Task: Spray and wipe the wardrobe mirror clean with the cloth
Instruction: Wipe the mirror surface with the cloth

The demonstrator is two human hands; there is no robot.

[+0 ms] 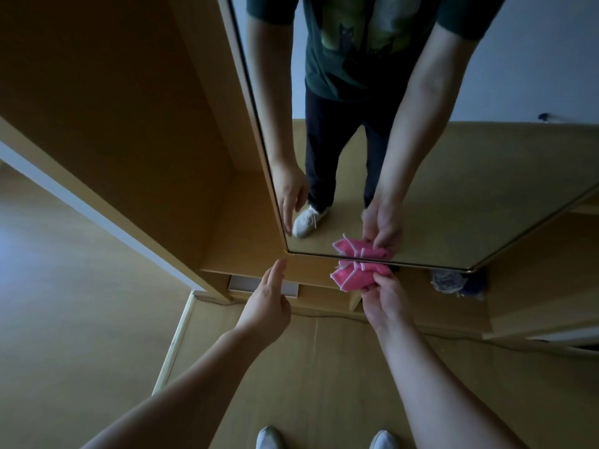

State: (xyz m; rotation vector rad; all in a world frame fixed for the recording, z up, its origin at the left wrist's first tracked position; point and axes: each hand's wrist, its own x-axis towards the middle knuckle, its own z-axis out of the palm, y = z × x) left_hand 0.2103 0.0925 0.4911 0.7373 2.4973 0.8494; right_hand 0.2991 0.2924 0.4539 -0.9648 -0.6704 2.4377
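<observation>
Mirror (453,189) glass on the wardrobe door fills the space above and ahead of both hands, with its thin gold frame (421,264) running just past the fingertips. The right hand (385,299) grips a bunched pink cloth (351,277) with white edging, its fingers curled round the wad, and holds it against the mirror's bottom edge, where cloth and reflection meet. The left hand (265,306) is empty, its fingers straight and loosely together, and they point up at the mirror's lower left corner; whether they touch it cannot be told. To the left of that hand stands the open wooden wardrobe compartment (146,124), its side wall meeting the door edge. Beyond the right hand, further right under the mirror's corner, lies a crumpled dark and pale bundle (449,281), too blurred to identify. A thin cable (324,315) crosses the floor (324,384) between the two wrists. Below the forearms, the toes of two white shoes (269,437) show at the bottom edge.
</observation>
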